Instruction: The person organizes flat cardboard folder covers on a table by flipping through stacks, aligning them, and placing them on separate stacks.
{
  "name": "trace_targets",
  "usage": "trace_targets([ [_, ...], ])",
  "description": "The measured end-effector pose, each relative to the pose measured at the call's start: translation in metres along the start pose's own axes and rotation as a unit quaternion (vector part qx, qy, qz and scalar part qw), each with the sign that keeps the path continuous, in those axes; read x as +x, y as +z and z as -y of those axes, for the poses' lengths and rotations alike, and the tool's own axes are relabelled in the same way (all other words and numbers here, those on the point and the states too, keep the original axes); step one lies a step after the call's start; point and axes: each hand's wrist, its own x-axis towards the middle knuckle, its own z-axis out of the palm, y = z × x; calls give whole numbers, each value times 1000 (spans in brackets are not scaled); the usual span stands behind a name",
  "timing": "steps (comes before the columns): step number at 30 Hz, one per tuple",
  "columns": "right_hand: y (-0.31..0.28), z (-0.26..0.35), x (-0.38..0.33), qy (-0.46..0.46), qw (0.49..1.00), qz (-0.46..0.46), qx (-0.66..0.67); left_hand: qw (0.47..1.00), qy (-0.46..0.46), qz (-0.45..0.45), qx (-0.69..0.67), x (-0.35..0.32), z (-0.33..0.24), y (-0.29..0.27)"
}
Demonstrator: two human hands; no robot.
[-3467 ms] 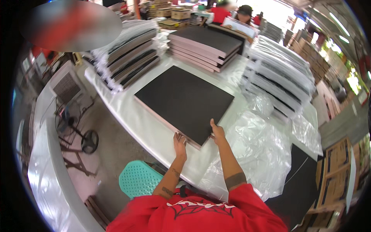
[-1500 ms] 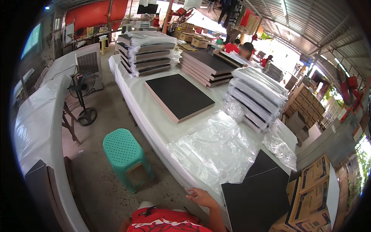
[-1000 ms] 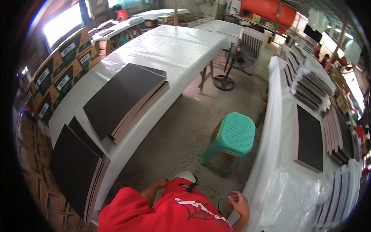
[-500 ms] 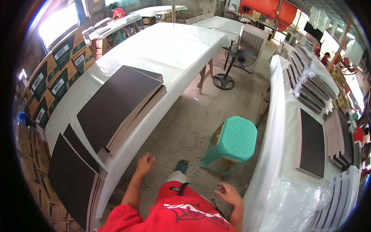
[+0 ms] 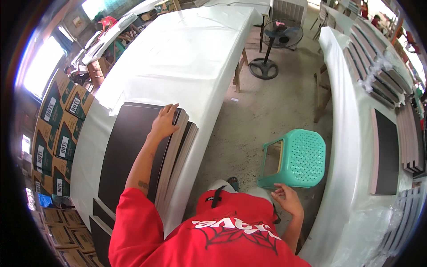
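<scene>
My left hand [image 5: 164, 123] reaches out over a stack of dark-topped panels [image 5: 129, 147] on the white-covered table. Its fingers are stretched out at the far right corner of the top panel, touching it without closing round it. The pale side edges of the stacked panels [image 5: 171, 155] face the aisle. My right hand [image 5: 288, 200] hangs low in front of me, its fingers loosely bent and apart, with nothing in it. Just beyond that hand stands a green plastic stool [image 5: 304, 158]. More dark panels [image 5: 103, 233] lie at the near end of the table, partly hidden by my left sleeve.
The long table [image 5: 195, 49] runs away on the left, with cardboard boxes [image 5: 55, 133] piled behind it. On the right, another covered table [image 5: 344, 155] bears a dark panel [image 5: 384, 151] and several stacks. A pedestal fan [image 5: 267, 66] stands up the aisle; people work farther back.
My left hand has moved from beside my body up onto the far corner of the panel stack. My view has shifted, and the stool appears farther right. My right hand stays low, with nothing in it.
</scene>
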Motion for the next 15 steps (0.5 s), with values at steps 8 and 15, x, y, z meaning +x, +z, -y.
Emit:
trace_targets([
  [8, 24, 47, 150, -93, 987, 130, -20, 992, -40, -22, 118, 42, -1, 20],
  [15, 11, 112, 298, -190, 950, 241, -64, 991, -74, 67, 90, 64, -4, -4],
])
